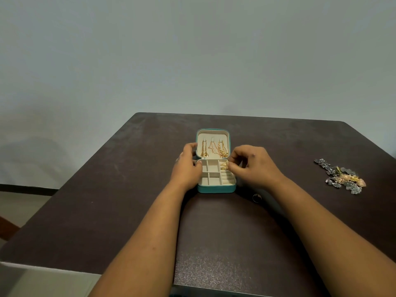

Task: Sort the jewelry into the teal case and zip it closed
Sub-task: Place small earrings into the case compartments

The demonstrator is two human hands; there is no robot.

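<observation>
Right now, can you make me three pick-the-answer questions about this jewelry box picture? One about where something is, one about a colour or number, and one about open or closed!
1. Where is the pile of loose jewelry?
A. On the table to the right of the case
B. Inside the lid
C. On the floor

2. How many clusters of gold chains hang in the lid?
A. One
B. Three
C. Six

3. How is the teal case?
A. Zipped closed
B. Upside down
C. Open, lid up

Answers:
1. A, the pile lies on the dark table, far right of the case.
2. B, three hang side by side from three hooks.
3. C, the compartments show, the left hand holds the case's left side and the right hand pinches a gold piece over the tray.
</observation>
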